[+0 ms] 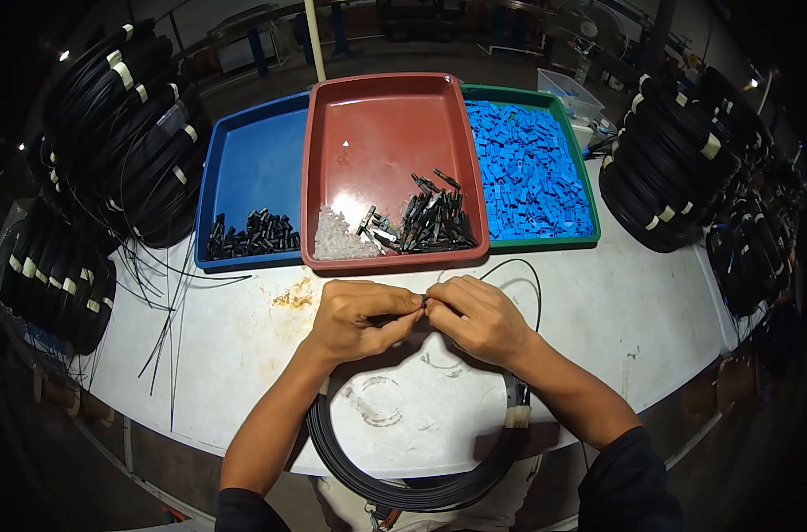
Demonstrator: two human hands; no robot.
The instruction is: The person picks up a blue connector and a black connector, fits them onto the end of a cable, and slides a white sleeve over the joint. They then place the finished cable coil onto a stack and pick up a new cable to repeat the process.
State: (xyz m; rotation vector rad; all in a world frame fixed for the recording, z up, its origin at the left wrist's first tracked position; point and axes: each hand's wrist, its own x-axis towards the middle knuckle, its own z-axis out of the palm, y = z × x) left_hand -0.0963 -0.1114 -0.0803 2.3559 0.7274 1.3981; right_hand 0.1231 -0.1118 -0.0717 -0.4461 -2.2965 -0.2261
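Note:
My left hand [368,317] and my right hand [476,319] meet over the middle of the white table, fingertips pinched around a small black part [424,302]. The fingers hide most of that part. A thin black cable [539,297] loops up behind my right hand. Below my hands lies a coil of black cable [377,486], taped on its right side and reaching over the table's front edge.
Behind my hands stand a blue tray [260,133] with black pieces, a red tray [390,86] with clear and black pieces, and a green tray [586,199] full of blue parts. Black cable coils [124,133] are stacked left, more coils [665,168] right.

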